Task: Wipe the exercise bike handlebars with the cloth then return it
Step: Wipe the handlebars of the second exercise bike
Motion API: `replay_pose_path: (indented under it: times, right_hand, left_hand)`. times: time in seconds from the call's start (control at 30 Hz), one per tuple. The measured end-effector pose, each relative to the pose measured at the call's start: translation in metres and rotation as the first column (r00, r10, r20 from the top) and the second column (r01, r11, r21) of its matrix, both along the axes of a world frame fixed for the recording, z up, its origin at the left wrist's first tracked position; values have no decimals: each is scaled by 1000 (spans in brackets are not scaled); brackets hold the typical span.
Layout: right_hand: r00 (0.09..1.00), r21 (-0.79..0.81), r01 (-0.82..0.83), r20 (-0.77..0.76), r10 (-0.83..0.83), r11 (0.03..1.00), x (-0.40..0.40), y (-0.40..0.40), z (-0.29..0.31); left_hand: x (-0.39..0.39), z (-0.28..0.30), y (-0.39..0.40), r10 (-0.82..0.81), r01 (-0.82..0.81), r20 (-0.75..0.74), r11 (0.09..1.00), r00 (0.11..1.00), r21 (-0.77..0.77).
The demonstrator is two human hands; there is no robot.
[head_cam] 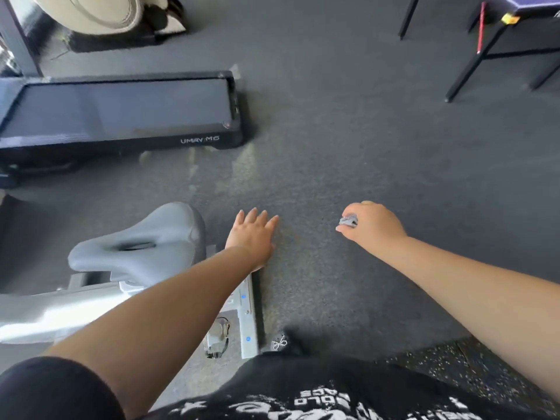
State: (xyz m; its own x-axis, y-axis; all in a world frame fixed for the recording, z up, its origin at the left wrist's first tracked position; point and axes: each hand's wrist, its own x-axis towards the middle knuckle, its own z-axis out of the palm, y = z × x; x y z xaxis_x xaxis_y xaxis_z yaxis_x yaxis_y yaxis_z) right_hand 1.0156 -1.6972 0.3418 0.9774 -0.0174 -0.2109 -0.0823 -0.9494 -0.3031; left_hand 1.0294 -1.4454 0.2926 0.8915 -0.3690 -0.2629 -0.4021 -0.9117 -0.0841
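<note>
My right hand [371, 224] hangs over the dark floor, fingers curled around a small grey bunched cloth [348, 221], only a bit of which shows. My left hand [253, 236] is stretched forward with flat, spread fingers and holds nothing, just right of the exercise bike's grey saddle [142, 241]. The bike's silver frame [57, 310] and its base bar [248, 316] lie under my left forearm. The handlebars are out of view.
A black walking treadmill [121, 110] lies on the floor at the left. Behind it stands a pale round machine housing [91, 10]. Black table legs [472, 65] stand at the top right. Speckled rubber matting [448, 365] is at the lower right.
</note>
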Motion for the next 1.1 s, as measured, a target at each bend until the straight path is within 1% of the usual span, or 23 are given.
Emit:
replay_pose_path:
  times: [0.13, 0.3, 0.4, 0.53, 0.6, 0.8, 0.9, 1.1]
  right_hand:
    - [1000, 51, -27, 10, 26, 998, 63, 0, -2]
    - [996, 77, -88, 17, 87, 993, 133, 9, -9]
    - [985, 69, -172, 8, 172, 983, 184, 15, -13]
    - [959, 50, -282, 24, 281, 958, 269, 22, -10]
    - [943, 43, -333, 37, 332, 942, 315, 26, -6]
    - [889, 26, -457, 43, 456, 889, 423, 51, -2]
    - [851, 28, -525, 37, 524, 851, 459, 76, -4]
    - [737, 21, -676, 48, 674, 737, 518, 164, -5]
  left_hand:
    - [55, -2, 6, 44, -44, 12, 999, 999, 19]
    - [110, 1, 22, 116, -117, 9, 992, 993, 42]
    - [146, 1, 25, 164, -165, 10, 985, 986, 46]
    - [207, 2, 25, 258, -261, 50, 963, 965, 67]
    - [238, 3, 27, 343, -347, 69, 935, 937, 77]
    - [297, 2, 41, 561, -561, 32, 824, 827, 82]
    - [312, 6, 70, 658, -659, 39, 750, 752, 59]
    - [322, 21, 152, 773, -785, 143, 615, 618, 70]
